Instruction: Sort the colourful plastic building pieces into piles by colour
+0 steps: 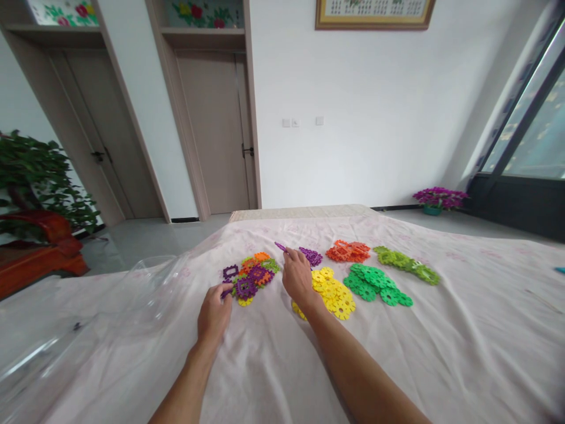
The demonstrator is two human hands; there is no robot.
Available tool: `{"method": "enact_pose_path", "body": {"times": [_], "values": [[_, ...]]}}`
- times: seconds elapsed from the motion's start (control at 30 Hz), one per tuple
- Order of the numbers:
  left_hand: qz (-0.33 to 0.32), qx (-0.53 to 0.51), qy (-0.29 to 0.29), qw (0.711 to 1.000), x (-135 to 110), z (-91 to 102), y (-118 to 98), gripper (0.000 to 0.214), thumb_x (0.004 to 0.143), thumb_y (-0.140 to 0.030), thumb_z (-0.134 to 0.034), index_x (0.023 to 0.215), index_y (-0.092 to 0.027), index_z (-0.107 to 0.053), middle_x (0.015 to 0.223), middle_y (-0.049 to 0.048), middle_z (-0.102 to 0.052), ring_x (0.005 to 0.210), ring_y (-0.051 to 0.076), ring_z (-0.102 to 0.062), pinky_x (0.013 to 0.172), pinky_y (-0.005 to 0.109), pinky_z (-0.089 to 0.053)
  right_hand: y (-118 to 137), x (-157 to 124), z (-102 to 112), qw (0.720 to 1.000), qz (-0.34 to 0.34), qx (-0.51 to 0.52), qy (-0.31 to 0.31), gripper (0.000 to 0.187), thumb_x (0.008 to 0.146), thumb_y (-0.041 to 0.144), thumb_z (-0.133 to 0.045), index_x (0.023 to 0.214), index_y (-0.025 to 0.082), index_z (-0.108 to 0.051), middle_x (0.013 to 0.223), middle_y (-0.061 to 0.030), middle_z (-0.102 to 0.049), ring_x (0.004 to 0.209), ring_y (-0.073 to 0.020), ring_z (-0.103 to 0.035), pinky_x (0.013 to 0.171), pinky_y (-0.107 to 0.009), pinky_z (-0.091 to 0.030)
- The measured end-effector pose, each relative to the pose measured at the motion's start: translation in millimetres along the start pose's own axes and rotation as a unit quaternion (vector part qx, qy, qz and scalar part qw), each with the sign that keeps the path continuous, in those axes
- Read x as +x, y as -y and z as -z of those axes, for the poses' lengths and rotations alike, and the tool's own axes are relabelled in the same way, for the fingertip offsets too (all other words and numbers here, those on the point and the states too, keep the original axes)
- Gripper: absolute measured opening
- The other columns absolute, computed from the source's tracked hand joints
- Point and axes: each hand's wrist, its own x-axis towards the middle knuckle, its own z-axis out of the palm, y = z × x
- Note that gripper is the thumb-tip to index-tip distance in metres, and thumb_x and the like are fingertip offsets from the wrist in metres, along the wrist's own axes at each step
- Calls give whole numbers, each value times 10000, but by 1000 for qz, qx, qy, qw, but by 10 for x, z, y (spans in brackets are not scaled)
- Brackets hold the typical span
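Observation:
My right hand (298, 275) is closed on a purple plastic building piece (280, 246), which sticks out edge-on past the fingertips. Just beyond that hand lies a small pile of purple pieces (311, 256). Under and beside the wrist spreads a pile of yellow snowflake discs (334, 294). At the near left edge of a mixed heap of purple, orange, green and yellow pieces (258, 274), my left hand (214, 312) pinches a purple notched piece (226, 290), partly hidden by the fingers. A purple square frame piece (230, 271) lies at the heap's far left.
Further right are piles of orange-red pieces (348, 251), green discs (373, 282) and light green pieces (406, 264). A clear plastic bag (145, 294) lies at the left on the pale cloth (441, 353). A thin stick-like thing (544, 301) rests at the far right.

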Motion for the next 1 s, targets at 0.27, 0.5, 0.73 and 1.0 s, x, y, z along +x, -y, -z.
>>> {"method": "enact_pose_path", "body": {"times": [0.27, 0.5, 0.73, 1.0], "values": [[-12, 5, -7, 1000, -5, 2, 6, 286, 845, -206, -499, 1031, -228, -715, 1134, 60, -703, 1109, 214, -650, 1030, 347, -485, -163, -42, 18, 998, -53, -29, 11, 462, 906, 82, -446, 1293, 193, -671, 1503, -104, -516, 1433, -339, -300, 1152, -510, -252], [-3, 4, -3, 1000, -8, 11, -19, 304, 845, -215, -497, 1064, -228, -707, 1164, 62, -698, 1131, 221, -641, 1034, 352, -478, 251, -171, -26, 987, 126, 54, 79, 499, 931, 102, -461, 1371, 283, -610, 1513, -17, -518, 1406, -235, -371, 1130, -398, -341], [-15, 10, -3, 1000, 4, 2, 3, 302, 845, -201, -490, 1057, -219, -705, 1158, 66, -699, 1128, 213, -643, 1046, 347, -470, 334, -222, -125, 972, 192, 74, 111, 392, 963, 182, -524, 1332, 260, -630, 1339, -25, -660, 1308, -213, -461, 1112, -352, -351], [-4, 11, 1, 1000, 0, 5, -10, 309, 844, -217, -491, 1062, -223, -710, 1162, 60, -697, 1124, 216, -643, 1033, 341, -474, 335, -167, -133, 977, 183, 27, 104, 210, 999, 257, -518, 1006, 244, -728, 1003, -50, -708, 1023, -221, -537, 927, -323, -417]]}}
